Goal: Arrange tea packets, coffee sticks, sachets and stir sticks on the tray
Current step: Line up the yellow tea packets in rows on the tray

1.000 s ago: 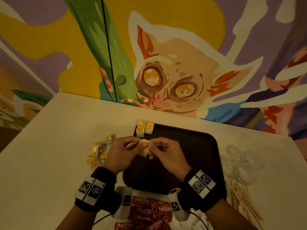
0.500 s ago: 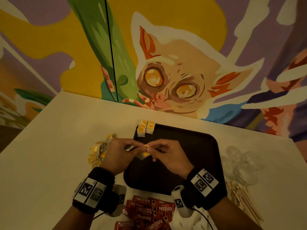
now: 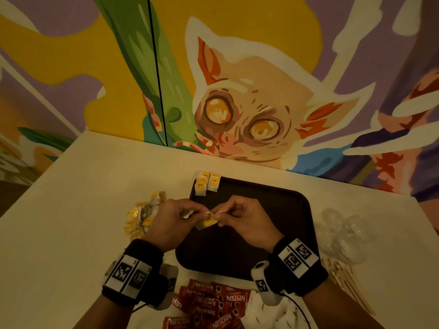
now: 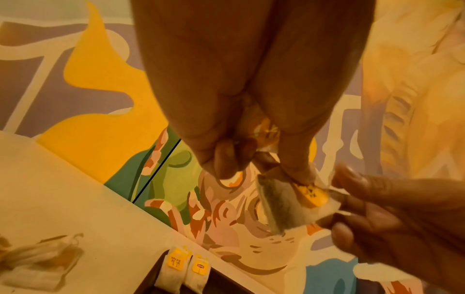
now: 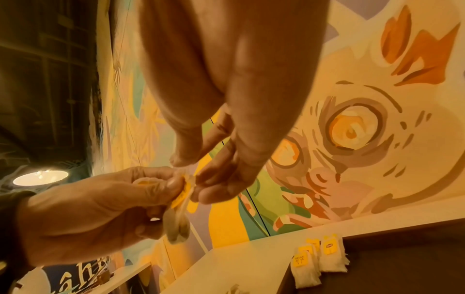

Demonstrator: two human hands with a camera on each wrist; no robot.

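Note:
Both hands meet over the left part of the dark tray [image 3: 273, 210]. Between them hangs a white tea bag with a yellow tag [image 3: 207, 220]. My left hand [image 3: 190, 212] pinches its top edge, and my right hand [image 3: 219, 213] pinches the tag side. In the left wrist view the tea bag [image 4: 289, 204] dangles below the left fingertips [image 4: 299, 171], and another white and yellow piece sits tucked in the left palm. A few tea bags [image 3: 206, 184] stand in a row at the tray's far left corner.
A loose pile of tea bags [image 3: 142, 214] lies left of the tray. Red Nescafe sticks [image 3: 209, 302] and white sachets [image 3: 273, 312] lie at the near edge. Wooden stir sticks [image 3: 344, 281] and a clear plastic bag [image 3: 344, 236] lie to the right.
The hands stay together over the tray's left part. The tea bag between the fingertips has turned and hangs a little lower.

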